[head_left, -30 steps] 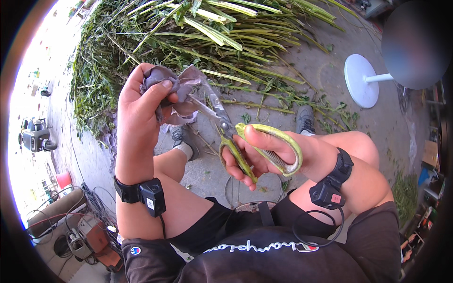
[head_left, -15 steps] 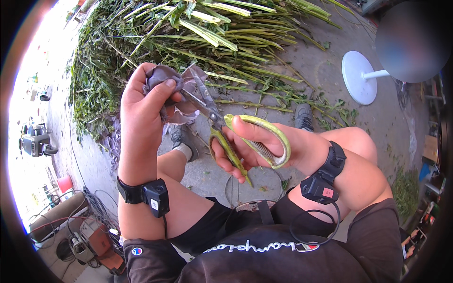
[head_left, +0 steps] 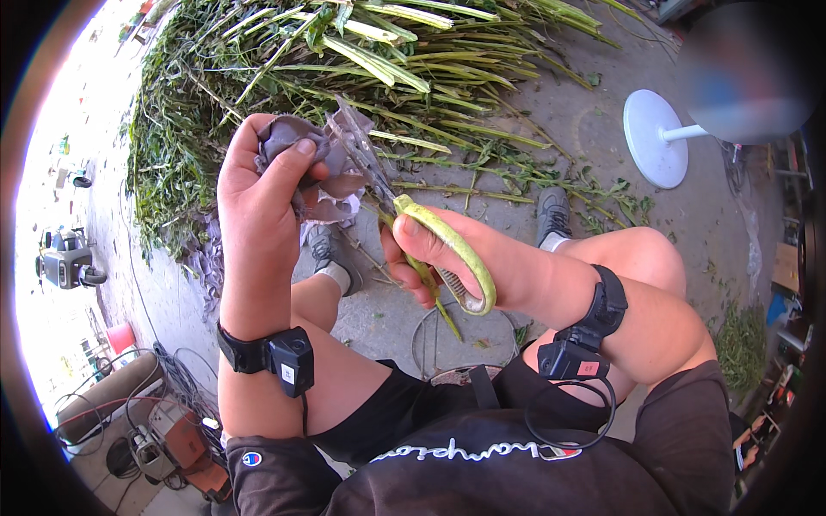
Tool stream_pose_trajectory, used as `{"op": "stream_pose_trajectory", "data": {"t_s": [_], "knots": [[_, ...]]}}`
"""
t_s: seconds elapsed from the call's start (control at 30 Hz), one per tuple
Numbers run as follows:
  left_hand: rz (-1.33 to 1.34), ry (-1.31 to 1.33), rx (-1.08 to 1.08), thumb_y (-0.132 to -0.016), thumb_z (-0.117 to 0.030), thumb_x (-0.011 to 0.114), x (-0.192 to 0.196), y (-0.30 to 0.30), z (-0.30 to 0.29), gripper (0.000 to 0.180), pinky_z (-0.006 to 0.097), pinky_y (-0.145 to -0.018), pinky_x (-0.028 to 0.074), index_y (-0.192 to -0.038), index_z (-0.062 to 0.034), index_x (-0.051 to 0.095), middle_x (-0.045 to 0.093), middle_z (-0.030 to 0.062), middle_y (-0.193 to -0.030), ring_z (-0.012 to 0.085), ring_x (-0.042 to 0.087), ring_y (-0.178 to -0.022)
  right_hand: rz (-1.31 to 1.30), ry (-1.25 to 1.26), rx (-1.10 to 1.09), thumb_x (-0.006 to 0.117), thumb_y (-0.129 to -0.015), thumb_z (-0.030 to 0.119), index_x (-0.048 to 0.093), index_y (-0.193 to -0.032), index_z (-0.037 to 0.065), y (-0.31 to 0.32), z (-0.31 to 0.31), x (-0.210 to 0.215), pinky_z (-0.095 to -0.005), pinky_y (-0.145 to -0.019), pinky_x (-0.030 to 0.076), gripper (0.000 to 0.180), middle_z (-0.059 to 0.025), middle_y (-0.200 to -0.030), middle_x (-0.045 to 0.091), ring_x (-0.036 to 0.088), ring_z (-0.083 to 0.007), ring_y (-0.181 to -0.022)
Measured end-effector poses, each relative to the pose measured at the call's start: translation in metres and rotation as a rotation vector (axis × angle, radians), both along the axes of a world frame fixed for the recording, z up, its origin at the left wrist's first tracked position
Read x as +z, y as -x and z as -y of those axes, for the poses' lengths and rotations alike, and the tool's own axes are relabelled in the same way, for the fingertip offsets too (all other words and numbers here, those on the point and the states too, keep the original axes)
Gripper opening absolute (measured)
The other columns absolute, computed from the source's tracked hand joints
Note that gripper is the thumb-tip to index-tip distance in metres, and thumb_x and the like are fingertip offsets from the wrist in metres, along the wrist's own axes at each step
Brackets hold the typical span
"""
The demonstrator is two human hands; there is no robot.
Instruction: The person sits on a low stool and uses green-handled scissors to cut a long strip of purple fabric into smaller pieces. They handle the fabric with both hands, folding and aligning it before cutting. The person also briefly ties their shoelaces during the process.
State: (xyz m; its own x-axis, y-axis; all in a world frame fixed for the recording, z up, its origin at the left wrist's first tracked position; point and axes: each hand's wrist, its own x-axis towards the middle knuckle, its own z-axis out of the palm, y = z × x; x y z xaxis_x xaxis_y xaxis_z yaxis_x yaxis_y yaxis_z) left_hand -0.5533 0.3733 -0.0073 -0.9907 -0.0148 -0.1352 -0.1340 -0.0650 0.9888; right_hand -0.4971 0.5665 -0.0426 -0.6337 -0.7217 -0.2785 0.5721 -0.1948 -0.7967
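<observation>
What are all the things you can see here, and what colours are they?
Shears: 1, yellow-green handles, centre
Crumpled cloth-like material: count unclear, purplish grey, left of centre
Stalk pile: 1, green, top
Round-based stand: 1, white, upper right
Leafy heap: 1, green, right
Wheeled machine: 1, grey, far left
Container: 1, red, left
Orange-and-grey machine: 1, lower left
Edge clutter: too blurred to count
Shoes: 2, grey, middle
Wrist devices: 2, black, on the wrists
Shirt: 1, dark, bottom
Shorts: black, above the shirt
Left hand: 1, bare, gripping the material
Right hand: 1, bare, around the shears
</observation>
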Motion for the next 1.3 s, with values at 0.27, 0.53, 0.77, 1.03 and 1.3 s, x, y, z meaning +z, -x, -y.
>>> {"op": "stream_pose_trajectory", "data": {"t_s": [0.27, 0.53, 0.77, 1.03, 1.3], "knots": [[-0.008, -0.048, 0.024, -0.088, -0.006, 0.058, 0.002, 0.000, -0.003, 0.014, 0.018, -0.047, 0.040, -0.102, -0.0045, 0.054, 0.058, 0.0023, -0.075, 0.0065, 0.054, -0.061, 0.005, -0.037, -0.011, 0.047, -0.099, 0.047, 0.049, -0.089, 0.008, -0.001, 0.001, 0.006, -0.0249, -0.058, 0.043, 0.040, -0.0002, -0.073, 0.047, 0.048, -0.0094, -0.064], [-0.026, -0.097, 0.076, -0.088, -0.005, 0.057, 0.003, -0.001, -0.004, 0.013, 0.018, -0.046, 0.037, -0.101, -0.0051, 0.053, 0.056, 0.0028, -0.072, 0.0063, 0.050, -0.057, 0.066, -0.097, -0.042, 0.051, -0.097, 0.046, 0.050, -0.086, 0.008, -0.001, -0.002, 0.014, -0.0228, -0.050, 0.041, 0.040, 0.0009, -0.064, 0.048, 0.047, -0.0084, -0.053], [-0.022, -0.116, 0.041, -0.088, -0.006, 0.057, 0.004, -0.002, -0.001, 0.015, 0.018, -0.046, 0.037, -0.102, -0.0052, 0.053, 0.055, 0.0024, -0.072, 0.0059, 0.049, -0.057, 0.025, -0.040, -0.057, 0.048, -0.097, 0.051, 0.050, -0.087, 0.007, -0.003, -0.006, 0.013, -0.0233, -0.052, 0.043, 0.045, -0.0011, -0.066, 0.049, 0.048, -0.0093, -0.055], [-0.004, -0.186, -0.070, -0.087, -0.005, 0.058, 0.007, -0.005, 0.002, 0.018, 0.019, -0.049, 0.044, -0.104, -0.0046, 0.053, 0.058, 0.0033, -0.076, 0.0078, 0.057, -0.064, 0.045, 0.044, -0.101, 0.055, -0.094, 0.049, 0.053, -0.085, 0.010, -0.004, -0.002, 0.005, -0.0212, -0.047, 0.041, 0.040, 0.0041, -0.061, 0.048, 0.047, -0.0053, -0.051], [-0.028, -0.116, 0.054, -0.086, -0.005, 0.056, 0.007, -0.004, -0.001, 0.020, 0.017, -0.046, 0.036, -0.106, -0.0035, 0.052, 0.051, 0.0027, -0.072, 0.0066, 0.049, -0.062, 0.003, 0.024, -0.160, 0.058, -0.095, 0.043, 0.054, -0.083, 0.009, -0.003, -0.007, 0.010, -0.0199, -0.044, 0.040, 0.036, 0.0043, -0.060, 0.048, 0.047, -0.0050, -0.047]]}}
